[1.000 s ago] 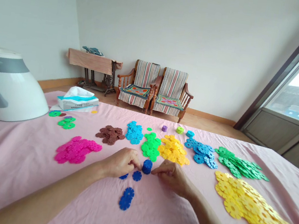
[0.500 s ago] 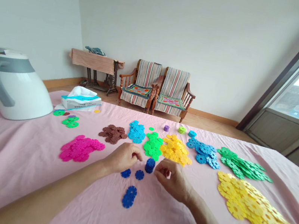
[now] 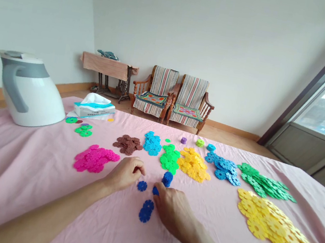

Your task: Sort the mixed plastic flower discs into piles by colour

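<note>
I read my right hand with fingers pressed together, tips on a blue disc; my left hand curls just beside a second disc, a blue stack nearby.

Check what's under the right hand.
The right hand partly covers a blue plastic snowflake disc at its fingertips; only the disc's edge shows, and anything beneath the palm is hidden.

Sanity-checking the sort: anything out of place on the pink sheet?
One stray: a lone yellow disc lies beside the tissue pack, far from the golden-yellow pile it seems to match. It sits apart from every sorted pile. Exact shade is hard to tell at this size.
</note>
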A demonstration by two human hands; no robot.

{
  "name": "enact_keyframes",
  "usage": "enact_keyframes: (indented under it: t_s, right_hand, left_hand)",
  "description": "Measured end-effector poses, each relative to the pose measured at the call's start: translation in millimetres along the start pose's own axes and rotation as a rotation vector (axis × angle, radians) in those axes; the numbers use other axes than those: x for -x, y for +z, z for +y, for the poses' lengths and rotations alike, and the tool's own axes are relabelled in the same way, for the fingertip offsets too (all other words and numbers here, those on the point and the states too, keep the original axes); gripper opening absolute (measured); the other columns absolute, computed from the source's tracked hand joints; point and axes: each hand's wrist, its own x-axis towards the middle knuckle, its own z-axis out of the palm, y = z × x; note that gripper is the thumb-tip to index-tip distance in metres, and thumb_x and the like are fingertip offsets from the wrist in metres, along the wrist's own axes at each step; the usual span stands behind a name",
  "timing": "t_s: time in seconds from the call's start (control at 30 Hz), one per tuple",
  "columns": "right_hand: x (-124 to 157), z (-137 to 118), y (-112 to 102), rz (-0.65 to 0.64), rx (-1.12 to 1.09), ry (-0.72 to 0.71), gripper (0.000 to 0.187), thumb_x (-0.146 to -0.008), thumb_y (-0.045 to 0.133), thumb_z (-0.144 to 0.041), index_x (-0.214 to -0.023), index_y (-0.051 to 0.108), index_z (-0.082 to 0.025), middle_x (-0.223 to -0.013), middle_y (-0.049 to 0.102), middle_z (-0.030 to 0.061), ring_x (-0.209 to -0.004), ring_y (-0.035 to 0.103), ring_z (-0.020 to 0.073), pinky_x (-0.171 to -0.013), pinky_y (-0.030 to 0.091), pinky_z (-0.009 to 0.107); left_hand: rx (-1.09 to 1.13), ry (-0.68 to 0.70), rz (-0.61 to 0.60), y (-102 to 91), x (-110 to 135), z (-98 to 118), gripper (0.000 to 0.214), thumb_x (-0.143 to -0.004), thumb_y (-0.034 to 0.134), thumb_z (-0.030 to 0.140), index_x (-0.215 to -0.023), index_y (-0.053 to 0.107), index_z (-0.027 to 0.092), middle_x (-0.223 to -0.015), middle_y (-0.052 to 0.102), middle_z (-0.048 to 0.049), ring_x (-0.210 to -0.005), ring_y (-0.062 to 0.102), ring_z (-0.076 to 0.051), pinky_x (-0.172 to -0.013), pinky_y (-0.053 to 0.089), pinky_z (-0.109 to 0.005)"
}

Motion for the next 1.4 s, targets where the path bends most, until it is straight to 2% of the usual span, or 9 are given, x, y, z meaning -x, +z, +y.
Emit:
enact_keyframes:
  t_s: [0.13,0.4,0.63,0.73,0.83,1.0,1.17,1.3,1.4]
  right_hand:
    - [3,3,-10,-0.037,-0.170,0.079,0.014,-0.083,0.049,-0.021,-0.095,0.056,-0.017,-0.075,0.068,0.0069,-0.065,0.063,0.0188,-0.049,0.026,0.024]
    - [6,22,-16,-0.138,-0.474,0.186,0.016,-0.066,0.065,-0.024,-0.074,0.052,-0.019,-0.063,0.056,-0.0040,-0.055,0.046,0.0088,-0.047,0.025,0.020]
    - [13,36,-20,-0.115,-0.556,0.232,0.017,-0.075,0.054,-0.022,-0.063,0.043,-0.018,-0.055,0.050,-0.0042,-0.051,0.043,0.0073,-0.045,0.027,0.019]
    - [16,41,-18,-0.198,-0.654,0.286,0.014,-0.078,0.050,-0.022,-0.066,0.042,-0.019,-0.053,0.052,-0.0042,-0.047,0.046,0.0071,-0.042,0.029,0.018]
    - [18,42,-19,-0.234,-0.760,0.245,0.011,-0.076,0.052,-0.019,-0.070,0.043,-0.019,-0.057,0.053,-0.0049,-0.048,0.047,0.0064,-0.041,0.031,0.016]
    - [17,37,-21,-0.169,-0.909,0.152,0.011,-0.076,0.052,-0.014,-0.085,0.050,-0.019,-0.057,0.048,-0.0080,-0.047,0.046,0.0059,-0.042,0.034,0.016]
    - [5,22,-11,0.115,-1.122,0.107,0.012,-0.082,0.051,-0.023,-0.093,0.053,-0.018,-0.062,0.051,-0.0055,-0.054,0.052,0.0084,-0.050,0.043,0.020]
    - [3,10,-8,0.231,-1.096,0.055,0.013,-0.085,0.051,-0.023,-0.097,0.053,-0.018,-0.067,0.055,-0.0033,-0.057,0.053,0.0084,-0.054,0.044,0.021]
    - [5,5,-12,0.264,-0.998,0.026,0.015,-0.083,0.053,-0.021,-0.098,0.054,-0.019,-0.068,0.055,-0.0029,-0.060,0.052,0.0092,-0.056,0.044,0.022]
  left_hand:
    - [0.008,0.018,0.013,3.3,-1,-2,0.031,-0.064,0.042,0.002,-0.066,0.070,0.017,-0.069,0.065,-0.0015,-0.064,0.058,-0.013,-0.059,0.040,-0.022]
    - [0.026,0.049,0.001,3.4,1,-6,0.032,-0.064,0.041,0.000,-0.066,0.069,0.016,-0.070,0.064,-0.0014,-0.065,0.058,-0.012,-0.060,0.040,-0.021]
    - [0.032,0.048,-0.015,1.9,1,-7,0.033,-0.065,0.041,-0.001,-0.068,0.070,0.016,-0.071,0.065,-0.0015,-0.063,0.058,-0.011,-0.059,0.040,-0.020]
    - [0.038,0.050,-0.021,1.2,1,-6,0.033,-0.064,0.041,-0.002,-0.068,0.069,0.015,-0.072,0.065,-0.0016,-0.065,0.058,-0.011,-0.060,0.041,-0.020]
    - [0.045,0.047,-0.028,0.3,0,-6,0.033,-0.064,0.041,-0.002,-0.068,0.069,0.016,-0.073,0.065,-0.0017,-0.066,0.058,-0.011,-0.060,0.041,-0.020]
    - [0.057,0.058,-0.004,0.1,2,-4,0.031,-0.067,0.043,0.000,-0.071,0.070,0.016,-0.073,0.064,-0.0020,-0.064,0.055,-0.011,-0.059,0.040,-0.020]
    - [0.229,0.126,-0.016,2.4,9,20,0.016,-0.079,0.055,0.021,-0.085,0.068,0.015,-0.074,0.060,-0.0028,-0.063,0.051,-0.011,-0.056,0.039,-0.020]
    - [0.352,0.086,-0.144,7.6,18,39,0.021,-0.083,0.054,0.029,-0.078,0.067,0.014,-0.066,0.056,-0.0006,-0.058,0.047,-0.010,-0.052,0.035,-0.020]
    - [0.447,0.005,-0.171,10.9,19,41,0.022,-0.083,0.053,0.030,-0.071,0.062,0.013,-0.060,0.051,0.0016,-0.056,0.042,-0.009,-0.050,0.032,-0.019]
